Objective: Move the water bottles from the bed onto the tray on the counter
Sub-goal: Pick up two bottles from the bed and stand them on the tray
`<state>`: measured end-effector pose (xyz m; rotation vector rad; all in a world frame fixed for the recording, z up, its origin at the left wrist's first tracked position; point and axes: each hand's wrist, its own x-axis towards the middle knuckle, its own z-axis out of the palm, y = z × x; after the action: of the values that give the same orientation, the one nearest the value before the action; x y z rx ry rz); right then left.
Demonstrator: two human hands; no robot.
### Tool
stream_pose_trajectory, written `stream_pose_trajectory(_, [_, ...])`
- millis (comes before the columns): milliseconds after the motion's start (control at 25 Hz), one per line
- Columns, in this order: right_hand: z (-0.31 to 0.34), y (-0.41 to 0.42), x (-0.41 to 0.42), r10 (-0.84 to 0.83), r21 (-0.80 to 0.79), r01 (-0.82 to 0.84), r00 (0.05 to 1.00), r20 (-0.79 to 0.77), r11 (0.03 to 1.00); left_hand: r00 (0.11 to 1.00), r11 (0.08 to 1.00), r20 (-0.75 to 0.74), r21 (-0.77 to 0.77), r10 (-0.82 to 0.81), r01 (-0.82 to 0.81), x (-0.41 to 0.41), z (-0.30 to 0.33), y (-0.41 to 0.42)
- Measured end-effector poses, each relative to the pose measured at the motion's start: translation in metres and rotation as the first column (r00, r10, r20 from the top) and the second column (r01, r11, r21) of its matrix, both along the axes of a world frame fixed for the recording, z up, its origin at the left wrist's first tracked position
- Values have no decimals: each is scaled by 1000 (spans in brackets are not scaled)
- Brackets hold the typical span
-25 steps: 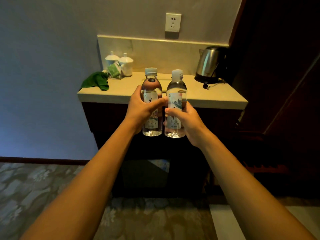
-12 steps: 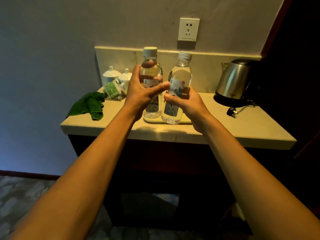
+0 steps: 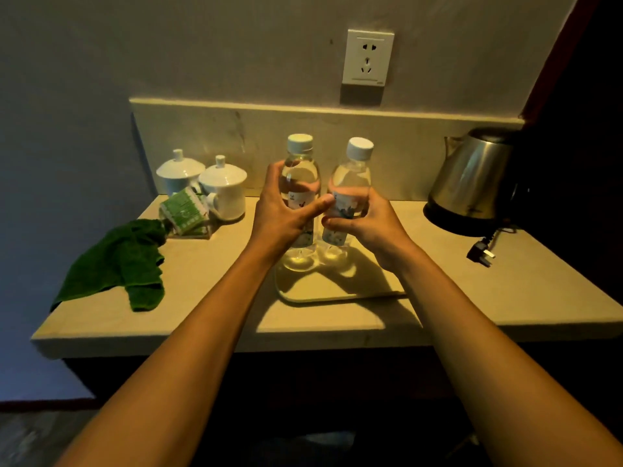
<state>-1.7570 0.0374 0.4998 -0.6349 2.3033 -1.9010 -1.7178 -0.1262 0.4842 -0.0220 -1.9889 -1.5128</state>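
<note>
Two clear water bottles with white caps stand upright side by side on the far part of a pale tray (image 3: 337, 291) in the middle of the counter (image 3: 505, 298). My left hand (image 3: 283, 214) wraps around the left bottle (image 3: 301, 170), fingers loosely curled on its label. My right hand (image 3: 367, 224) holds the right bottle (image 3: 354, 176) around its label. Both bottle bases touch the tray. The bed is out of view.
Two white lidded cups (image 3: 222, 187) and green tea packets (image 3: 183, 210) sit at the back left. A green cloth (image 3: 118, 261) lies on the left of the counter. A steel kettle (image 3: 472, 183) with its loose plug (image 3: 482, 254) stands at the right. A wall socket (image 3: 368, 57) is above.
I have stepped closer to the counter. Both bottles have come down from mid-air and now rest on the tray, with my hands still around them.
</note>
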Motion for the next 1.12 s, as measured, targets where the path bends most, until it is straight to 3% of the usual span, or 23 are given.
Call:
stream_pose_trajectory(720, [-18, -14, -31, -6, 112, 10, 999, -37, 994, 990, 996, 125, -47, -64, 70, -30, -23, -13])
stream_pose_trajectory(840, [-22, -16, -31, -11, 123, 14, 1000, -28, 992, 971, 996, 229, 73, -68, 52, -17, -34, -18])
stream_pose_trajectory(960, [-23, -17, -33, -41, 139, 47, 998, -45, 989, 919, 948, 390, 266, 60, -175, -4, -38, -20])
stream_pose_trajectory(1120, [-27, -22, -31, -102, 142, 110, 993, -62, 984, 849, 962, 465, -22, 250, -271, 3, -42, -22])
